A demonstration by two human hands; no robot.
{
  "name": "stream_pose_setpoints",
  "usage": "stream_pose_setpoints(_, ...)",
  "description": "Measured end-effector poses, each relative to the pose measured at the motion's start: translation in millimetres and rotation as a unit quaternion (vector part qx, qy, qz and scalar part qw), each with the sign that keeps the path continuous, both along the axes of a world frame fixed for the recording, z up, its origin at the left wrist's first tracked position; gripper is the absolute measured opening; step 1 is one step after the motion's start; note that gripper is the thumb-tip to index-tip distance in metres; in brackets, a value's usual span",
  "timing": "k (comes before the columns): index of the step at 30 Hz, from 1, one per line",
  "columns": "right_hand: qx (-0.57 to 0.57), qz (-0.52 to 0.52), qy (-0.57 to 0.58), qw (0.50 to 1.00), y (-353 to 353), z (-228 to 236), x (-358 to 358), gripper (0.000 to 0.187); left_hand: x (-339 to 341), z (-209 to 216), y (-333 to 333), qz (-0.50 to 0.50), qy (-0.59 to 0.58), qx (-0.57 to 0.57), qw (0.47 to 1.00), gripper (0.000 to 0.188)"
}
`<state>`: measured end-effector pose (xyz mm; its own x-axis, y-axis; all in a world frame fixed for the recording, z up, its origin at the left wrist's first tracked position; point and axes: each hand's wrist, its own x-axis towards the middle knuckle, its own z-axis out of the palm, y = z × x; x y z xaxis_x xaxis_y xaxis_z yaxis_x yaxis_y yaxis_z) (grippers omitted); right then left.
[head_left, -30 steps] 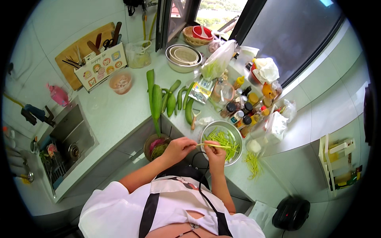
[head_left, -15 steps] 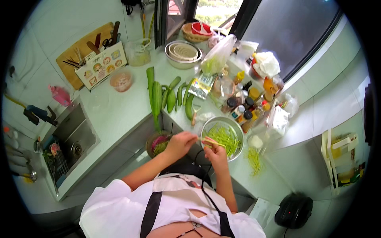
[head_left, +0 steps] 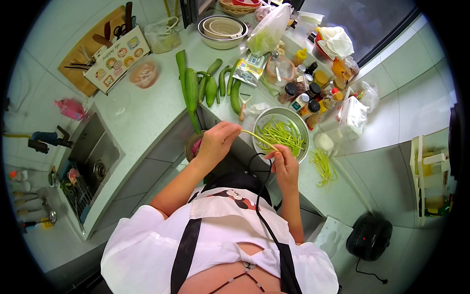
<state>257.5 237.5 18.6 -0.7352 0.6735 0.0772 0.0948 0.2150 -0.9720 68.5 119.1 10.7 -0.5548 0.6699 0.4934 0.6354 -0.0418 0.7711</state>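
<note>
A long, thin green stalk (head_left: 258,137) spans my two hands in a slight bow. My left hand (head_left: 217,144) pinches its left end, and my right hand (head_left: 285,165) grips the other end at the near rim of a metal bowl (head_left: 307,128). Inside that bowl lies a heap of cut green stalk pieces (head_left: 282,138). Uncut-looking thin stalks (head_left: 323,167) form a loose bunch on the counter to the bowl's right. Below and behind my left hand, a bin (head_left: 191,146) with something purple in it is partly hidden.
Long green gourds (head_left: 191,88) and a peeler (head_left: 243,109) lie beyond my hands. Seasoning jars (head_left: 312,106) crowd the back right. At left are a sink (head_left: 100,152) and a knife holder (head_left: 116,59). A black cable (head_left: 258,203) hangs before me; a black appliance (head_left: 368,236) stands at right.
My hands have drawn apart, the right one moving right and the left one slightly up, with the stalk now stretched between them. The whole view has shifted a little.
</note>
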Motion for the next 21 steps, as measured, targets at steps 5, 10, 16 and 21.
stream_pose_setpoints(5, 0.055, 0.009, -0.009, 0.998, -1, -7, -1, 0.017, -3, -5, 1, 0.021, 0.019, 0.01, 1.0, 0.011)
stream_pose_setpoints(10, 0.167, 0.031, -0.015, 0.985, -7, -10, -9, 0.01, 8, -3, 2, -0.031, -0.31, 0.018, 0.95, 0.012)
stream_pose_setpoints(16, 0.192, 0.018, -0.03, 0.981, -7, -8, -12, 0.008, 7, -7, -3, -0.101, -0.364, -0.008, 0.926, 0.021)
stream_pose_setpoints(21, 0.229, 0.015, -0.045, 0.972, -8, -2, -12, 0.008, 9, -11, -2, -0.1, -0.289, 0.019, 0.952, 0.029)
